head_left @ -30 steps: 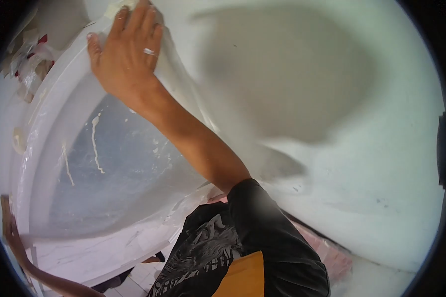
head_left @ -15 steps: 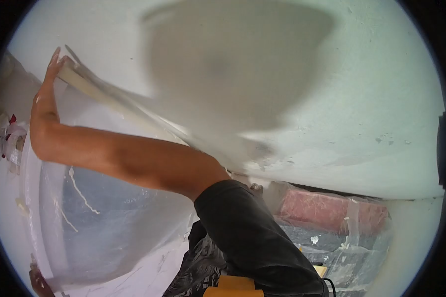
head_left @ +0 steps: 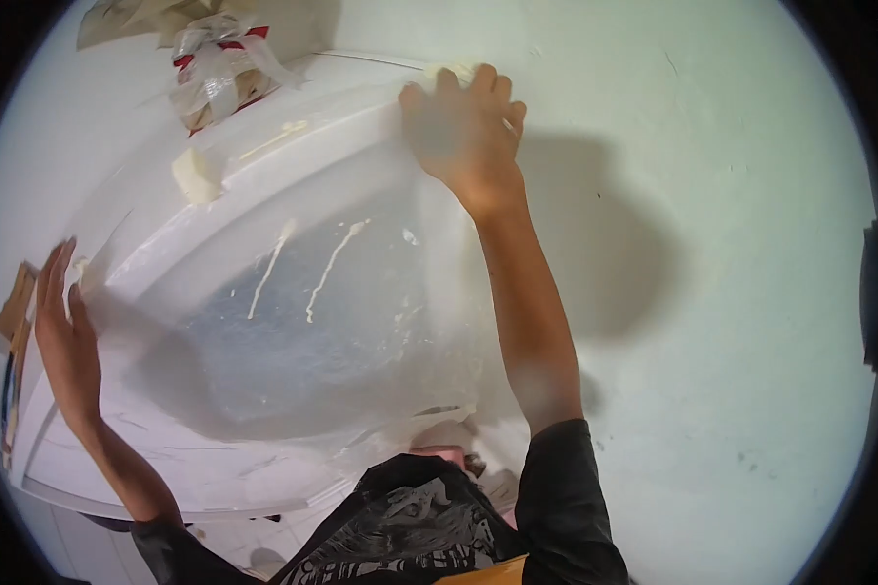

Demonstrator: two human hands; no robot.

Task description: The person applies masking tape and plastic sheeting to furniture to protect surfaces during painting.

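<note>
A corner tub (head_left: 312,190), lined with clear plastic film, fills the left and middle of the view. Two cream-coloured drips (head_left: 327,271) run down its inside. At its far corner, against the wall, my right hand (head_left: 468,132) curls its fingers over a pale yellow sponge-like piece (head_left: 451,71), mostly hidden under them. My left hand (head_left: 68,341) rests on the near left rim with its fingers stretched out, a cream smear beside them. Between the hands, a pale yellow block (head_left: 197,175) sits on the rim.
A pale wall (head_left: 712,292) rises along the right. Clear plastic wrapping with red edges (head_left: 219,78) lies beyond the rim at top left, near brown paper (head_left: 146,19). Wooden strips (head_left: 15,361) stand at the far left.
My view has swung left over the tub. My right hand now shows at the tub's far wall corner, and my left hand shows fully on the rim. The pink wrapped box has mostly left view.
</note>
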